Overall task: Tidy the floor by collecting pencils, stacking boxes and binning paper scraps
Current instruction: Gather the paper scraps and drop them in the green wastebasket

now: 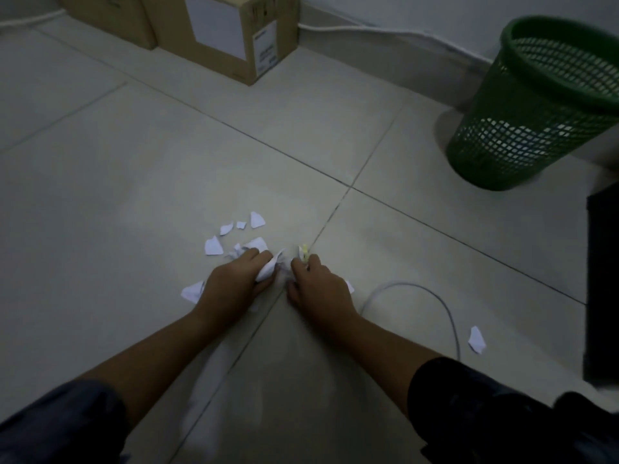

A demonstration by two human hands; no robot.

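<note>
Both hands low on the pale tiled floor (134, 182), gathering torn paper.

My left hand (234, 286) has its fingers curled round a crumpled white paper scrap (266, 271), clutched against the tile. My right hand (318, 289) pinches a small scrap with a yellowish tinge (304, 253) at the fingertips; details there are blurred. Loose white paper scraps (234, 229) lie just beyond my left hand, one more (192, 291) beside its wrist, another (476, 339) well apart to the right near a thin grey cable loop (435, 296). Green plastic mesh wastebasket (536, 105) stands upright, far right, near the wall. Brown cardboard boxes (217, 35) sit side by side against the far wall.
</note>
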